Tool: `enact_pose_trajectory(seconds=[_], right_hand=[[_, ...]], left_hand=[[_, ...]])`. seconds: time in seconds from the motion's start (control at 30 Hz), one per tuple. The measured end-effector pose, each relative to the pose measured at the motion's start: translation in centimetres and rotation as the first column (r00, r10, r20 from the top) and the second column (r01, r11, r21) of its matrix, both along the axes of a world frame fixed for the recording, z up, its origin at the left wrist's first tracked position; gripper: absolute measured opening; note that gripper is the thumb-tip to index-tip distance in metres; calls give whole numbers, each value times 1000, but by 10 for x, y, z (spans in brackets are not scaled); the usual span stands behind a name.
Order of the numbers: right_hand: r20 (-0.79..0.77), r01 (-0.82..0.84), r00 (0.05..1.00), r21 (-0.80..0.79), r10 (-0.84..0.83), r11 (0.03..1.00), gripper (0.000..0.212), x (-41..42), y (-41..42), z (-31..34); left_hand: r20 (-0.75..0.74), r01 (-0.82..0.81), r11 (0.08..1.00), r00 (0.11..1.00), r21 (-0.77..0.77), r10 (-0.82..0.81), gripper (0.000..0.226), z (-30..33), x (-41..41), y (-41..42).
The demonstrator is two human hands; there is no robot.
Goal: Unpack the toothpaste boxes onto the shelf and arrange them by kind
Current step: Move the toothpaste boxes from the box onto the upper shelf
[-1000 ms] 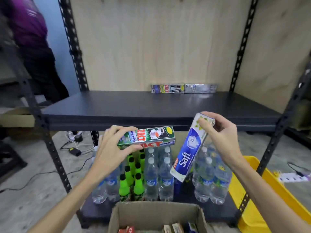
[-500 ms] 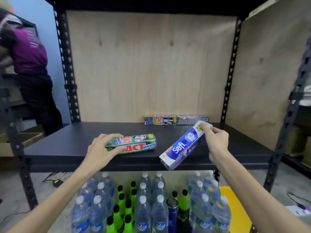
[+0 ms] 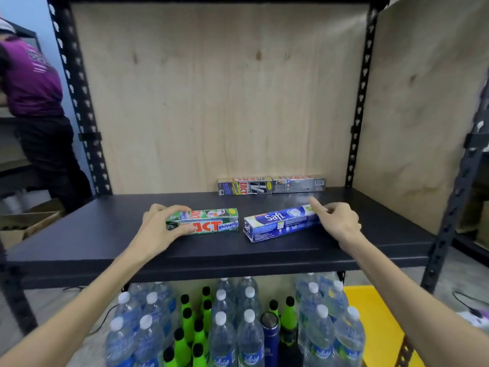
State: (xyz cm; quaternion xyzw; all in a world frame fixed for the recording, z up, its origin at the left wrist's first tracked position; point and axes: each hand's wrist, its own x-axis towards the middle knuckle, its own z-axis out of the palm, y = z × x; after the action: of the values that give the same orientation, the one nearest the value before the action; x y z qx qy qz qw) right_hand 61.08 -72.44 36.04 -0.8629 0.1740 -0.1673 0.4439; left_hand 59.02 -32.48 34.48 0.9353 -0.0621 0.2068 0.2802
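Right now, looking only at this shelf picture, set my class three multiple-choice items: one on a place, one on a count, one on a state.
1. Where does the blue Safi box lie?
A. On the dark shelf, right of the green Zact box
B. Among the bottles below
C. Against the back panel

2. How many toothpaste boxes are on the shelf?
A. Two
B. Three
C. Four

3. What is the left hand doing?
A. Hanging idle
B. Gripping the green box's end
C. Holding a bottle

Answers:
1 A: it lies on the shelf, right of the green one.
2 C: two at the front, two grey Zact boxes at the back.
3 B: thumb and fingers curl round that end. The right hand holds the Safi box.
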Motion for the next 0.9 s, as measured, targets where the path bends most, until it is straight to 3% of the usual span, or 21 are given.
enact_pose_trajectory(seconds=[0.1,0.2,0.3,0.43,0.63,0.8,0.9], right_hand=[[-15,-186,982,-172,186,967,78,-10,-16,4],[-64,-323,944,-370,323,871,96,-8,-16,2],[1,-281,951,-412,308,867,101,1,-16,-3],[55,-182,970,-484,237,856,106,15,-19,-4],[32,-128,985,-516,168,847,105,45,-30,-5],[17,-106,991,-510,133,854,107,76,-37,-4],[5,-107,992,-472,123,875,104,94,-44,-4]], left_hand=[[-3,4,1000,1000,10,-4,39,-1,2,0],[-43,7,1000,999,27,-6,40,2,9,-1],[-72,-9,1000,997,13,10,46,4,16,-10],[-54,-68,997,996,-39,66,72,4,33,-28],[-41,-63,990,997,-127,59,63,6,75,-62],[-32,67,997,997,25,-66,58,6,111,-76],[-66,51,999,997,-2,-51,62,4,129,-80]])
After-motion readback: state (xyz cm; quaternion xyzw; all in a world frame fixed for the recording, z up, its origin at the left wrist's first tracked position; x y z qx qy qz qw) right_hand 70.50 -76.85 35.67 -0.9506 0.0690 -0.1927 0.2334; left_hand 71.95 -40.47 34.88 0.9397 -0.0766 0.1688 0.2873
